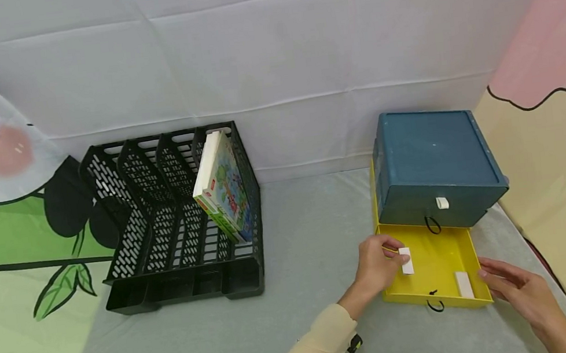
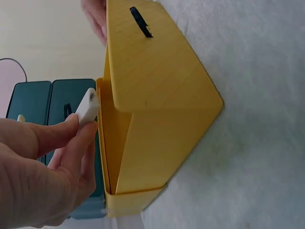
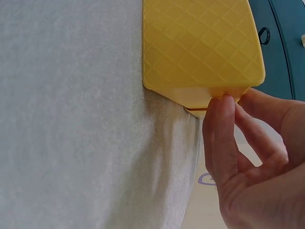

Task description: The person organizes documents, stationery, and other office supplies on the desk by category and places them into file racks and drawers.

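Observation:
In the head view my left hand (image 1: pixel 378 263) pinches a small white block (image 1: pixel 406 261) between thumb and fingers, over the left part of a pulled-out yellow drawer (image 1: pixel 430 253). The left wrist view shows a dark spot on the end of that white block (image 2: pixel 87 108). A second white block (image 1: pixel 464 284) lies inside the drawer near its front right corner. At the drawer's right side, my right hand (image 1: pixel 521 289) holds the side wall near the front corner. Fingertips touch the outer face of the yellow drawer (image 3: pixel 205 43) in the right wrist view.
Above the yellow drawer stands a blue drawer unit (image 1: pixel 432 148) with a white tab and a black loop. To the left is a black slotted rack (image 1: pixel 163 225) with books (image 1: pixel 223 186) leaning in its right compartment. A grey cloth (image 1: pixel 311 237) covers the table.

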`<state>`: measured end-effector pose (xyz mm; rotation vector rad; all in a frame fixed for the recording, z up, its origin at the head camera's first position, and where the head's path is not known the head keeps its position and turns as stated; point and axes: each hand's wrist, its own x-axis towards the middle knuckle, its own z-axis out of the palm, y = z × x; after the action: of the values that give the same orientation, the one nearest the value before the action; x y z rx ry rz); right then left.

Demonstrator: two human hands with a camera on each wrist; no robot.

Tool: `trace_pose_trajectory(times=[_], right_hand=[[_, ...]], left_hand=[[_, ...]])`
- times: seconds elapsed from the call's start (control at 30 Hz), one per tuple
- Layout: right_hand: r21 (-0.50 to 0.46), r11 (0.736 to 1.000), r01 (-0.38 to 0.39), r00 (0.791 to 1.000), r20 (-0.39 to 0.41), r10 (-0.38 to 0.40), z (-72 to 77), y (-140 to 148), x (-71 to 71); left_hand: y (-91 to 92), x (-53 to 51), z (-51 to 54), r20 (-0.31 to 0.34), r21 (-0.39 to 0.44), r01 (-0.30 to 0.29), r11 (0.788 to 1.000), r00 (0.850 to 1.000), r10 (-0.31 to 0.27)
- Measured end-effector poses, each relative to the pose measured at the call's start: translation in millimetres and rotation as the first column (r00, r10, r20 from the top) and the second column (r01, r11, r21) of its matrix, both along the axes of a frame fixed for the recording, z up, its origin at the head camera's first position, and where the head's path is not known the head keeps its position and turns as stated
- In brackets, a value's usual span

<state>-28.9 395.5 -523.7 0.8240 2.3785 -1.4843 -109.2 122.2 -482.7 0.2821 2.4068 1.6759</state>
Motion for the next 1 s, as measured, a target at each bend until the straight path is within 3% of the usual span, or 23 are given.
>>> trace_pose_trajectory(times=[0.17, 0.57, 1.0], right_hand=[[-0.023, 1.0, 0.006, 1.0, -0.007, -0.006, 0.3, 1, 1.4], [-0.053, 0.998, 0.012, 1.0, -0.027, -0.014, 1.7, 1, 4.2], [-0.069, 0.998, 0.0, 0.998, -0.063, -0.004, 2.3, 0, 6.2]], left_hand=[[21.8, 2.1, -2.8, 0.053, 0.011, 0.029, 1.0, 0.998, -0.029], [70.8, 16.2, -7.4, 0.13, -0.121, 0.094, 0.988, 0.988, -0.078], [100.7, 29.4, -16.3, 0.189, -0.334, 0.099, 0.938, 0.981, -0.036]])
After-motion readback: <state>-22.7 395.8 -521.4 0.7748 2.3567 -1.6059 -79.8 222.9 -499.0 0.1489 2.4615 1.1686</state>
